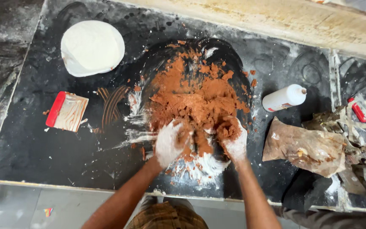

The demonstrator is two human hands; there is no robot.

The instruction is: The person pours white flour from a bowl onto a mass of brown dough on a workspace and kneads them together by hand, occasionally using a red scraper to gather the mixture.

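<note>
Reddish-brown crumbly clay (195,99) is what both my hands are working in, at the middle of the frame on the black desk (43,152). Nearest to me, at the lower edge, my checked garment (166,218) shows between my forearms. My left hand (169,142), coated white, lies on the near edge of the heap with the fingers curled loosely into the crumbs, not clenched. My right hand (232,136), just beside it, is closed around a lump of the same clay, fingers wrapped over it. Under and between them a smear of white powder (200,165) spreads on the desk toward me.

To the left of the frame, well apart from the heap, a scraper with a red handle (66,111) lies flat, with brown comb-like streaks (112,106) between it and the clay. To the right, near my right hand, a crumpled brown bag (306,148) lies on the desk, and beyond it at the right edge a jumble of scraps with a small red thing (359,110) among them.

Farther off, a white plastic bottle (284,97) lies on its side right of the heap. At the upper left sits a round white slab (92,47). Along the top runs a pale ledge (276,21).
</note>
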